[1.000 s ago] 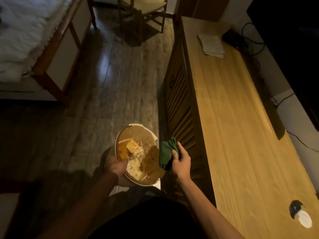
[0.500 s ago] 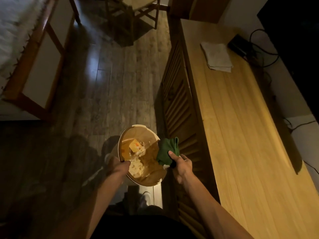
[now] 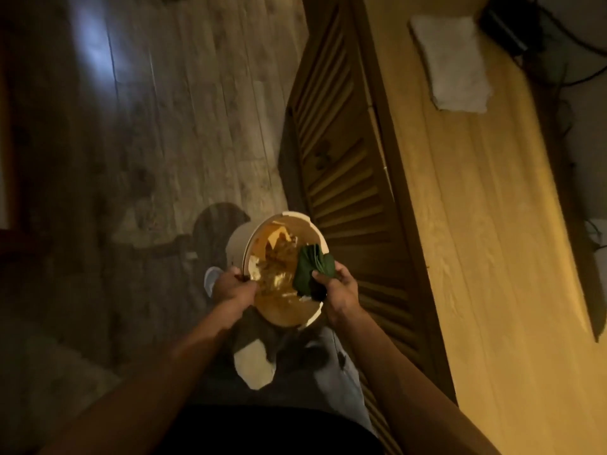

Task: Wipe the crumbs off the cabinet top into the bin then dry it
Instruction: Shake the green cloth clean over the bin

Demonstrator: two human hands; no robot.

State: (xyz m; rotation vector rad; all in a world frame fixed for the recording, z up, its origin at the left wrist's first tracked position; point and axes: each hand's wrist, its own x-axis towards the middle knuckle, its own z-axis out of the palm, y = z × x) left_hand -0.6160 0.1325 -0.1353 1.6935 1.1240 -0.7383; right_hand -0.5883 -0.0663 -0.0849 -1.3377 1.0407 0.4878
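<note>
The left hand (image 3: 234, 285) gripped the rim of the round cream plastic bin (image 3: 315, 315), which was full of scraps and sat low beside the slatted front of the long wooden counter (image 3: 486, 244). The right hand (image 3: 338, 287) squeezed a bunched dark green cloth (image 3: 310, 269) right over the open bin. It looked like the crumbs were being shaken off the cloth. Next would likely come drying, so the folded white towel (image 3: 450, 60) at the far end of the counter was needed.

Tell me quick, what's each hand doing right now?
Left hand: closed on the rim of the bin.
Right hand: closed on the green cloth, held over the bin's opening.
</note>
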